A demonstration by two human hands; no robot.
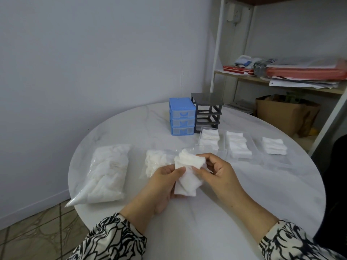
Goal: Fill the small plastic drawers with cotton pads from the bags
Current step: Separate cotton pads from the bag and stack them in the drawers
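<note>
My left hand (162,182) and my right hand (218,172) together hold a stack of white cotton pads (186,173) above the table's middle. Behind the stack lies an opened clear bag (155,163) with more pads. A larger full bag (108,172) lies at the left. Three clear plastic drawers sit out on the table to the right, each holding pads: a near-left drawer (209,140), a middle drawer (237,144) and a right drawer (274,146). The grey drawer frame (207,111) stands with its slots bare beside a blue drawer unit (181,116).
The round white marble table (197,222) stands by a wall at the left. A shelf with papers and books (300,72) and a cardboard box (281,113) are at the back right. A dark object (338,175) borders the table's right edge.
</note>
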